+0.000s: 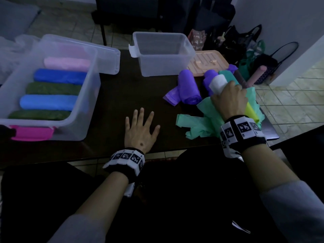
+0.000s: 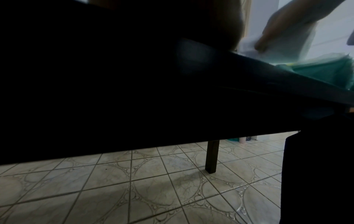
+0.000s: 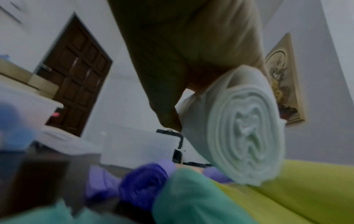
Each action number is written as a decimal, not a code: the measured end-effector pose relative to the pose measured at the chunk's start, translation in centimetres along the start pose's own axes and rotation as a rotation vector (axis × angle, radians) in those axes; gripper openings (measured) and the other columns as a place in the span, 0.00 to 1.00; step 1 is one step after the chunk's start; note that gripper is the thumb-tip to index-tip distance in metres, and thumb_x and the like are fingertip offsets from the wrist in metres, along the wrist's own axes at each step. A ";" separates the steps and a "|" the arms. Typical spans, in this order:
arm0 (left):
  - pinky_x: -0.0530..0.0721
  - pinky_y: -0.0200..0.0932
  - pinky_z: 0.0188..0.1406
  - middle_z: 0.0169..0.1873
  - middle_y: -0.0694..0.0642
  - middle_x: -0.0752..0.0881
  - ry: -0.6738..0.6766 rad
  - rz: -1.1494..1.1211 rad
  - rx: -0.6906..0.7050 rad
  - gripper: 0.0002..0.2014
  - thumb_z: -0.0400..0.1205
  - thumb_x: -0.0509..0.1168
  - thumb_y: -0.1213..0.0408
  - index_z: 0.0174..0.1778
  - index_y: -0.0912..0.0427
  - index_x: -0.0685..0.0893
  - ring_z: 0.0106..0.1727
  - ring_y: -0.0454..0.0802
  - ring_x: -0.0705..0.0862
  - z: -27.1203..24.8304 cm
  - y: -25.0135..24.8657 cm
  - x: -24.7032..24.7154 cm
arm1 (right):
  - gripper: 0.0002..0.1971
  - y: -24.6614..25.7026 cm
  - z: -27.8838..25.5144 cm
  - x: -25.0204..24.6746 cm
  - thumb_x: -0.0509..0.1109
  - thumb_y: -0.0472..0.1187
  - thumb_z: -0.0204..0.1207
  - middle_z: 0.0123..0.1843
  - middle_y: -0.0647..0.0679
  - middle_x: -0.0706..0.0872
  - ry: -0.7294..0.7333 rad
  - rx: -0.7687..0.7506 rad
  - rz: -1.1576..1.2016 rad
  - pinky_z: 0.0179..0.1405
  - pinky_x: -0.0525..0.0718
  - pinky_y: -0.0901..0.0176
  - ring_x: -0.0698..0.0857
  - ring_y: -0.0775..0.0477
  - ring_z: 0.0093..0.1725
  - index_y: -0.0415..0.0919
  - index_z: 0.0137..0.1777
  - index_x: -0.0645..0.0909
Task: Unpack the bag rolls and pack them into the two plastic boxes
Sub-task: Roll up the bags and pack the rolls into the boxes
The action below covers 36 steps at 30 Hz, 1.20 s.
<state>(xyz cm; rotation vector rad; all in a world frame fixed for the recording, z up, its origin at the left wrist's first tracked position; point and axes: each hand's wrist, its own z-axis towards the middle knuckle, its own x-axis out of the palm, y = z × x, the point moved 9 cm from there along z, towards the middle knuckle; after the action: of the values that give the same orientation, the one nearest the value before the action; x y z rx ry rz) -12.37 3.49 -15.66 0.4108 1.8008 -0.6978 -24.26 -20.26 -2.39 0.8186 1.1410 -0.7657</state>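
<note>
Now right hand (image 1: 228, 99) fingers curled round white roll (image 1: 218, 83); left hand (image 1: 140, 130) fingers spread flat on table (image 1: 114, 95).

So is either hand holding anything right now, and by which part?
The right hand grips the white bag roll around its body near one end. The left hand rests flat on the table, holding nothing.

no readable text anywhere, wristbands (image 1: 242, 131) only carry black-and-white square marker patterns, tiny characters beside them too small to make out, rolls and boxes unlabelled
</note>
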 end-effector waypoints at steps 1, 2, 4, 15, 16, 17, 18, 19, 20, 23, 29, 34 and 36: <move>0.39 0.57 0.80 0.83 0.53 0.43 -0.004 0.002 0.003 0.30 0.84 0.41 0.40 0.82 0.43 0.47 0.83 0.52 0.40 0.0 0.0 0.0 | 0.24 1.1 -0.1 -0.6 0.69 0.44 0.73 0.63 0.30 0.77 -0.012 -0.066 0.011 0.55 0.75 0.43 0.74 0.30 0.64 0.29 0.63 0.71; 0.39 0.57 0.80 0.83 0.53 0.43 -0.008 0.001 0.005 0.29 0.84 0.41 0.40 0.82 0.43 0.47 0.83 0.52 0.40 0.0 0.0 0.0 | 0.24 2.6 -0.4 -0.8 0.69 0.44 0.72 0.61 0.30 0.78 -0.007 -0.148 0.042 0.51 0.75 0.44 0.76 0.31 0.63 0.29 0.63 0.71; 0.38 0.56 0.80 0.83 0.52 0.43 -0.010 0.007 0.000 0.29 0.84 0.41 0.40 0.82 0.43 0.46 0.83 0.52 0.39 0.1 0.1 0.1 | 0.25 5.8 -1.4 -0.5 0.70 0.46 0.71 0.60 0.32 0.80 0.072 -0.311 0.152 0.48 0.76 0.46 0.78 0.32 0.59 0.30 0.62 0.72; 0.45 0.42 0.82 0.82 0.56 0.55 -0.148 -0.480 -0.054 0.27 0.85 0.48 0.72 0.82 0.62 0.53 0.83 0.48 0.49 -0.8 2.1 -2.1 | 0.26 16.6 -8.2 8.4 0.66 0.48 0.76 0.70 0.39 0.74 0.449 -0.717 -0.079 0.63 0.71 0.44 0.70 0.38 0.70 0.37 0.71 0.68; 0.46 0.41 0.81 0.82 0.55 0.57 -0.142 -0.528 -0.063 0.28 0.84 0.47 0.76 0.82 0.61 0.55 0.83 0.47 0.51 -0.9 2.3 -2.5 | 0.27 16.7 -8.3 8.6 0.66 0.48 0.76 0.70 0.39 0.73 0.452 -0.715 -0.072 0.64 0.70 0.44 0.69 0.38 0.70 0.37 0.72 0.67; 0.47 0.40 0.80 0.82 0.55 0.58 -0.133 -0.557 -0.072 0.28 0.83 0.47 0.77 0.81 0.60 0.57 0.83 0.47 0.52 -1.1 2.5 -2.8 | 0.27 16.7 -8.4 8.7 0.65 0.47 0.77 0.71 0.39 0.72 0.457 -0.720 -0.071 0.65 0.70 0.43 0.69 0.38 0.71 0.37 0.72 0.66; 0.50 0.40 0.80 0.81 0.55 0.60 -0.123 -0.584 -0.090 0.28 0.83 0.47 0.78 0.81 0.59 0.59 0.82 0.48 0.54 -1.1 2.7 -3.1 | 0.27 16.7 -8.4 8.8 0.65 0.47 0.77 0.71 0.39 0.71 0.464 -0.730 -0.078 0.65 0.69 0.43 0.68 0.38 0.71 0.37 0.73 0.66; 0.53 0.40 0.79 0.80 0.55 0.62 -0.114 -0.616 -0.118 0.27 0.84 0.47 0.77 0.80 0.58 0.61 0.82 0.48 0.57 -1.1 3.1 -3.4 | 0.28 16.6 -8.3 8.8 0.65 0.47 0.77 0.72 0.40 0.70 0.471 -0.745 -0.091 0.66 0.68 0.43 0.67 0.38 0.72 0.38 0.74 0.64; 0.56 0.40 0.78 0.80 0.54 0.64 -0.102 -0.651 -0.150 0.26 0.84 0.48 0.76 0.80 0.56 0.63 0.81 0.49 0.60 -0.9 3.6 -3.7 | 0.31 16.5 -8.3 8.8 0.66 0.49 0.76 0.74 0.41 0.68 0.486 -0.757 -0.103 0.68 0.67 0.42 0.65 0.38 0.73 0.39 0.76 0.62; 0.67 0.41 0.71 0.75 0.54 0.71 -0.014 -0.653 -0.186 0.23 0.85 0.49 0.71 0.77 0.53 0.69 0.75 0.51 0.70 0.2 4.7 -4.6 | 0.39 16.2 -8.3 7.7 0.69 0.58 0.74 0.78 0.44 0.60 0.518 -0.723 0.020 0.73 0.62 0.39 0.60 0.40 0.76 0.44 0.79 0.58; 0.71 0.47 0.69 0.73 0.54 0.74 0.148 -0.455 -0.143 0.19 0.86 0.54 0.65 0.73 0.53 0.74 0.72 0.53 0.74 3.0 5.2 -6.4 | 0.20 15.9 -8.8 6.4 0.59 0.49 0.83 0.71 0.41 0.71 0.442 -0.661 0.076 0.67 0.70 0.46 0.70 0.41 0.70 0.41 0.71 0.69; 0.76 0.47 0.62 0.65 0.59 0.81 0.235 -0.483 -0.144 0.16 0.84 0.61 0.61 0.66 0.59 0.81 0.64 0.57 0.79 5.1 4.3 -7.4 | 0.28 15.5 -9.1 7.8 0.65 0.54 0.79 0.71 0.39 0.71 0.567 -0.629 -0.009 0.67 0.70 0.43 0.69 0.38 0.71 0.40 0.74 0.67; 0.77 0.46 0.60 0.60 0.60 0.83 0.265 -0.467 -0.112 0.14 0.83 0.63 0.59 0.61 0.62 0.84 0.62 0.57 0.80 5.8 3.1 -7.2 | 0.31 15.7 -9.8 7.9 0.66 0.55 0.77 0.71 0.38 0.69 0.566 -0.673 -0.070 0.66 0.70 0.43 0.67 0.37 0.71 0.40 0.75 0.67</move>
<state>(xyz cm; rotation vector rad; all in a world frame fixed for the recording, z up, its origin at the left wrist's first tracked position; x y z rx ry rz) -3.86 2.55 -10.93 -0.0002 2.2070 -0.8866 -13.53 -4.85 -9.51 0.4210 1.8048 -0.1551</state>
